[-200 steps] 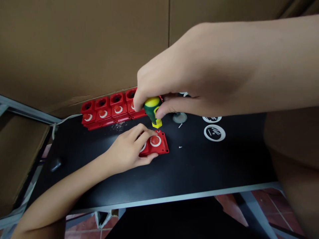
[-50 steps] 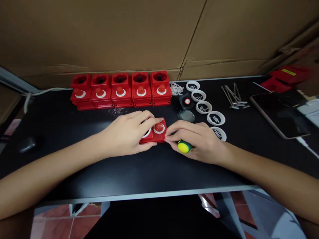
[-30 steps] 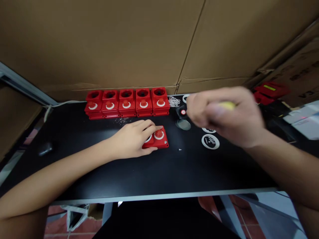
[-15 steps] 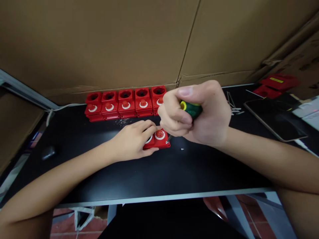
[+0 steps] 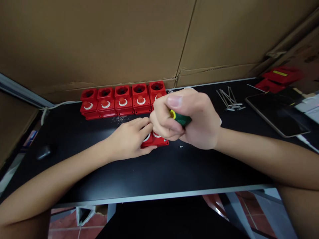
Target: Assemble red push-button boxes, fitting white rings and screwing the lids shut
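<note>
My left hand [image 5: 131, 138] is closed around the left part of a red plastic alarm unit [image 5: 159, 142] that lies on the black table. My right hand [image 5: 186, 118] is wrapped round the green and yellow handle of a screwdriver [image 5: 183, 119], above the unit's right end. The screwdriver's shaft and tip are hidden behind the right hand. A bright screw head shows at the unit's right front corner. Just right of the unit, a small loose screw [image 5: 181, 146] lies on the table. Part of the unit is covered by both hands.
Several similar red units [image 5: 123, 99] stand in a row at the back against cardboard. Metal pins [image 5: 230, 99], a phone [image 5: 276, 114] with a white cable and more red parts [image 5: 281, 78] lie at the right. A black mouse-like object [image 5: 43, 152] sits at the left.
My right hand has moved left with the screwdriver and now covers more of the red unit. The left hand keeps its hold. The whole view has shifted slightly.
</note>
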A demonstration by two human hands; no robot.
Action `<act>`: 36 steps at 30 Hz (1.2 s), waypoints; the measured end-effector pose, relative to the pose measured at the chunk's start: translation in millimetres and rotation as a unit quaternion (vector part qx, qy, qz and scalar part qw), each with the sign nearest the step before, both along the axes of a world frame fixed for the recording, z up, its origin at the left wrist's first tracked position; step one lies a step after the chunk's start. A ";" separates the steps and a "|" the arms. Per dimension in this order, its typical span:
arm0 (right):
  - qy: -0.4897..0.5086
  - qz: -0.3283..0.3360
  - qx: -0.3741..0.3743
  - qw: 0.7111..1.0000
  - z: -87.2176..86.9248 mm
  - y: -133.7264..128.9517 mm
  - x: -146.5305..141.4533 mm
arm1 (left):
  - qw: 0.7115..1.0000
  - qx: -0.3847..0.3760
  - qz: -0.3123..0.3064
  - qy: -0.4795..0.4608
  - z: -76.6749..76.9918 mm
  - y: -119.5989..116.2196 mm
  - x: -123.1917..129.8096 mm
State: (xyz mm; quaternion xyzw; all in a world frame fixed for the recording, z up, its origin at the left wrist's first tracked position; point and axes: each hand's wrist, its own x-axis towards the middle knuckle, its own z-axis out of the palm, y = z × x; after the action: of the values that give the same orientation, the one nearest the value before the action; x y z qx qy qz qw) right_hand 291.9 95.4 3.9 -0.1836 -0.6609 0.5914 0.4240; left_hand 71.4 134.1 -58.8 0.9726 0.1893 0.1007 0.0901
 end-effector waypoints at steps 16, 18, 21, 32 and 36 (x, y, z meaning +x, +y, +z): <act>0.049 0.022 -0.044 0.998 2.4 -11.3 -8.0 | 0.999 -0.009 0.043 -0.016 -6.0 -1.8 1.0; 0.059 0.008 -0.049 0.997 0.4 -11.3 -9.2 | 0.999 -0.006 0.029 -0.015 -4.4 -1.9 -0.2; 0.056 0.005 -0.042 0.998 2.0 -10.9 -9.0 | 1.000 -0.006 0.010 -0.014 -2.8 -1.4 -1.8; -0.237 -0.150 0.341 0.897 19.4 0.9 21.6 | 0.999 0.026 0.016 -0.016 -3.1 -0.6 -2.7; -0.371 -0.139 0.364 0.843 38.3 0.2 28.4 | 0.999 0.034 -0.004 -0.018 -2.3 1.9 -5.1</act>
State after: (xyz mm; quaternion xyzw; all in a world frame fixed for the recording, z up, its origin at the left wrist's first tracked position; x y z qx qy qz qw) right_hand 320.3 95.7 42.2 -0.3118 -0.9042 0.1311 0.2607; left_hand 66.2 136.0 -61.1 0.9738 0.1806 0.1238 0.0609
